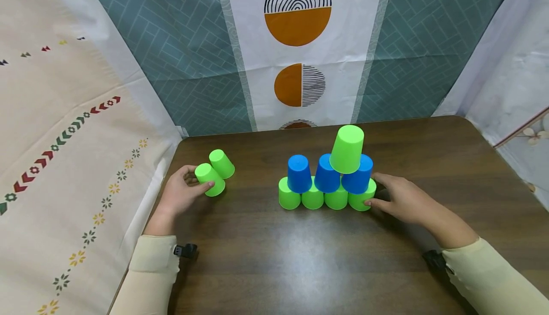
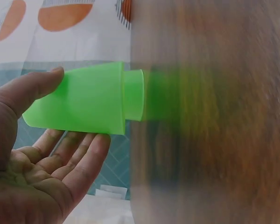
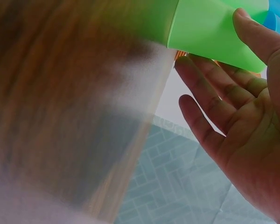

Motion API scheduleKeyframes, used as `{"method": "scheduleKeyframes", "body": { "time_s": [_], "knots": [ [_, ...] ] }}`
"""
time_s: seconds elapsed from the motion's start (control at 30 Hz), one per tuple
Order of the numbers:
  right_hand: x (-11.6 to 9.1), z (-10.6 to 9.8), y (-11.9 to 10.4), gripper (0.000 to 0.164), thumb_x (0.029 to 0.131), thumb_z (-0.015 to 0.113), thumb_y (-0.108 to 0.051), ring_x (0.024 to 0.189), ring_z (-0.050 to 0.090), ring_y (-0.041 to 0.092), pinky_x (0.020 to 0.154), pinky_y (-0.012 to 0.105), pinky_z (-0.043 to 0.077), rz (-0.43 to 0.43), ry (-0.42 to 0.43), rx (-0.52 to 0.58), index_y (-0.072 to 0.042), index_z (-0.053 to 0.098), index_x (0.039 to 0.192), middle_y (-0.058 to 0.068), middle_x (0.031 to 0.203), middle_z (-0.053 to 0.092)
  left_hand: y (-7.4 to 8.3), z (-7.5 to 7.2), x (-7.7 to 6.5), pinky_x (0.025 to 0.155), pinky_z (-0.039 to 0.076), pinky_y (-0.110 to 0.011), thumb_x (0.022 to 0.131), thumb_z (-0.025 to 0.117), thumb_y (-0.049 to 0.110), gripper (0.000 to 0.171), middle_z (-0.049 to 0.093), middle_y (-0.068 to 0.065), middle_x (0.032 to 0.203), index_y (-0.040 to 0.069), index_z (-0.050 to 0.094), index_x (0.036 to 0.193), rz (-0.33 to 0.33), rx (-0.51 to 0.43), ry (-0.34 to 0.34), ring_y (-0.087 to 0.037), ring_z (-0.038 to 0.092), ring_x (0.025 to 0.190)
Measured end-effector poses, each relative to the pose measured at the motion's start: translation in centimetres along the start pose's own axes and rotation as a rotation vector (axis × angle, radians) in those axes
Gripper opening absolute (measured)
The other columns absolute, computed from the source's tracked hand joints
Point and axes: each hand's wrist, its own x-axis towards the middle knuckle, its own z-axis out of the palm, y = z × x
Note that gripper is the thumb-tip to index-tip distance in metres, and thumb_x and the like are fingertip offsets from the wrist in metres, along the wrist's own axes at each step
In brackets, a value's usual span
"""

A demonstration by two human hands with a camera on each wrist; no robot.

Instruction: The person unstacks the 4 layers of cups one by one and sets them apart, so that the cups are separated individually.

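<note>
On the left side, my left hand (image 1: 177,193) holds an upside-down green cup (image 1: 210,180) between thumb and fingers. Its rim looks slightly raised off the table in the left wrist view, where a second green cup (image 2: 134,95) shows partly behind it. To the right is a stack of upside-down cups: a row of several green cups below, three blue cups (image 1: 299,173) above, and one green cup (image 1: 348,149) on top, over the middle and right blue ones. My right hand (image 1: 401,198) grips the rightmost bottom green cup (image 1: 362,197), thumb in front, fingers behind.
The brown wooden table (image 1: 257,258) reaches back to a teal and white patterned cloth (image 1: 188,57). A cream embroidered cloth (image 1: 73,162) hangs along the left side, and white fabric (image 1: 506,43) on the right.
</note>
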Motion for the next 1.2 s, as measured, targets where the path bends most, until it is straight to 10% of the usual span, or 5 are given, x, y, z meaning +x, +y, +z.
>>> {"method": "scheduleKeyframes", "body": {
  "time_s": [0.93,1.2],
  "knots": [
    [0.01,0.04,0.20,0.067,0.091,0.085,-0.033,0.123,0.065,0.040,0.099,0.063,0.053,-0.016,0.009,0.002,-0.003,0.057,0.144,0.015,0.134,0.068,-0.87,-0.34,0.12,0.076,0.053,-0.015,0.090,0.085,0.017,0.065,0.061,-0.028,0.133,-0.008,0.050,0.139,-0.029,0.039,-0.063,-0.043,0.065,0.120],
    [0.01,0.07,0.23,0.067,0.091,0.084,-0.035,0.124,0.065,0.040,0.100,0.064,0.052,-0.004,0.002,-0.005,-0.004,0.057,0.144,0.015,0.134,0.068,-0.57,-0.41,0.02,0.091,0.054,-0.026,0.090,0.085,0.020,0.075,0.056,-0.025,0.142,-0.003,0.044,0.149,-0.027,0.018,-0.053,-0.042,0.059,0.128]
  ]
}}
